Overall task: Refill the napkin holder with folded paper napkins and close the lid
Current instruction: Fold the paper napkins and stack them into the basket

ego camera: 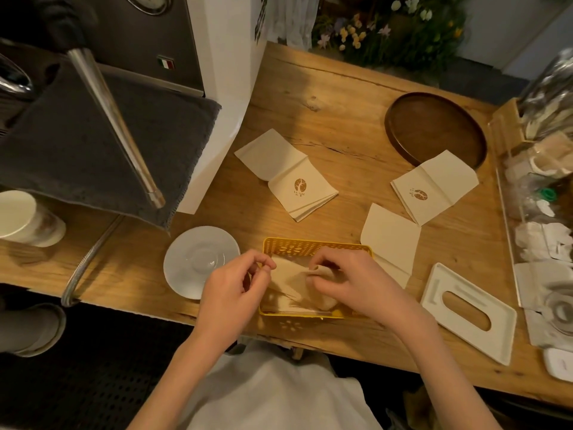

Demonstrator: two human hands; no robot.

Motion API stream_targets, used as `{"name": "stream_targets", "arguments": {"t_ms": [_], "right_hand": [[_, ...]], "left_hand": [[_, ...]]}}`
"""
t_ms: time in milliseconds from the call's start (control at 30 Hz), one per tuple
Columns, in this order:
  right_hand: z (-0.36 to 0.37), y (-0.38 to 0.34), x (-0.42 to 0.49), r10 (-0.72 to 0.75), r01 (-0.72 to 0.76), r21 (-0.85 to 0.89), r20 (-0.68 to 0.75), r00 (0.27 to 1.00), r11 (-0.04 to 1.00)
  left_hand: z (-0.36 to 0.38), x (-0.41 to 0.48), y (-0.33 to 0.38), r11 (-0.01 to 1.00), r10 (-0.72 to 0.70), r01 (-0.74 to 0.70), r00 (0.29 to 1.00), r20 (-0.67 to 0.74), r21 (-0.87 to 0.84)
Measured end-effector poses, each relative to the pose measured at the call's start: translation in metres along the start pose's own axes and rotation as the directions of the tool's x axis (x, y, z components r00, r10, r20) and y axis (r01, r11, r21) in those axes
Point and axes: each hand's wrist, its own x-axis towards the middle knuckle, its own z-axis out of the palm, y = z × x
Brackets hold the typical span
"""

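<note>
Head view. Lower centre: the yellow napkin holder (310, 245) stands uncovered on the wooden counter (341, 125). The left hand (235, 290) and right hand (353, 282) each pinch one end of a cream napkin (290, 279) over it. The white slotted lid (446, 283) lies at lower right, apart. A logo napkin stack (299, 187) lies at centre; a saucer (198, 259) sits beside the holder, to its left.

Warm, dim light; the table (325, 97) is brightest at mid-frame, the floor (93, 383) near black. Soft shadows lie inside the basket (310, 246); glare streaks the steel wand (114, 119). Strong wide-angle bending at the edges; flowers (387, 32) and the clear box (542, 218) look smeared.
</note>
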Motion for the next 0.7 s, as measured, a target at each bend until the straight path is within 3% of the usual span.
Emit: {"name": "stream_targets", "arguments": {"t_ms": [267, 467, 700], "right_hand": [[-0.008, -0.005, -0.013, 0.026, 0.076, 0.409, -0.238, 0.971, 0.910], [-0.005, -0.009, -0.017, 0.045, 0.098, 0.476, -0.279, 0.959, 0.874], [-0.003, -0.010, -0.026, 0.021, 0.128, 0.467, -0.300, 0.954, 0.875]], "left_hand": [[-0.001, -0.004, 0.019, 0.993, 0.021, -0.014, 0.998, 0.054, -0.120], [0.005, -0.006, 0.022, 0.993, 0.072, -0.073, 0.997, -0.014, -0.091], [0.010, -0.012, 0.026, 0.970, 0.009, -0.014, 1.000, -0.022, -0.242]]}}
